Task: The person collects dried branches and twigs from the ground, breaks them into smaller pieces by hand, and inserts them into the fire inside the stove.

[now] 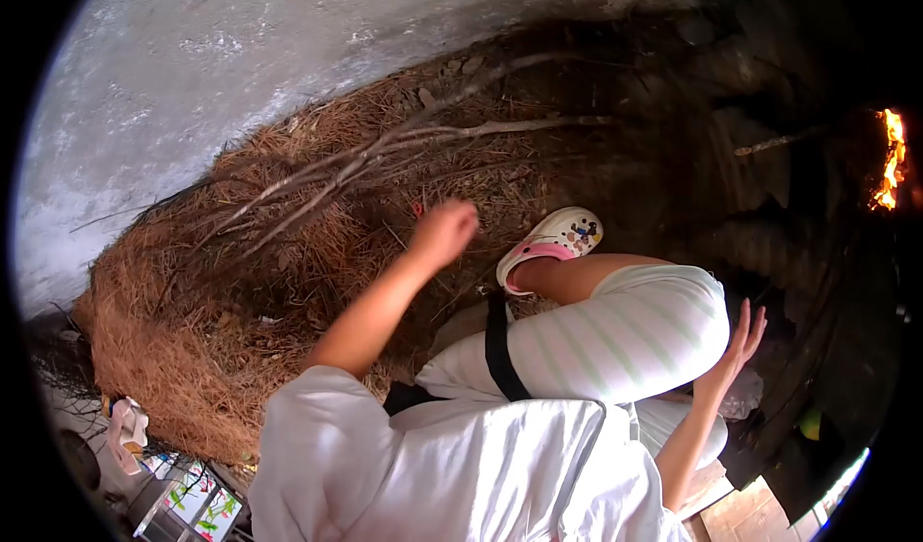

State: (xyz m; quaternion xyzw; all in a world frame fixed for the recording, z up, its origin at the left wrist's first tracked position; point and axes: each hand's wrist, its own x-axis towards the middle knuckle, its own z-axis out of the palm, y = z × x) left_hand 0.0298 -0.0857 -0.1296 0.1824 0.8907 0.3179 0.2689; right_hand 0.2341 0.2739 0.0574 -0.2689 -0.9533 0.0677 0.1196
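Note:
My left hand [447, 231] is curled closed above a heap of dry brown needles and straw [317, 282]. Slightly blurred, it shows nothing sticking out of it, and the inside of its fingers is hidden. Long bare branches [385, 148] lie across the heap, just beyond this hand. On the other side, my right hand [735, 350] is open, fingers stretched out, beside my bent knee in pale striped cloth [625, 340]. No object shows in it.
Flames [892, 157] burn at the far right, with a stick [769, 145] pointing towards them. A grey wall [192, 80] rises behind the heap. My foot wears a white and pink clog [553, 244]. A round green-yellow thing [810, 425] lies lower right.

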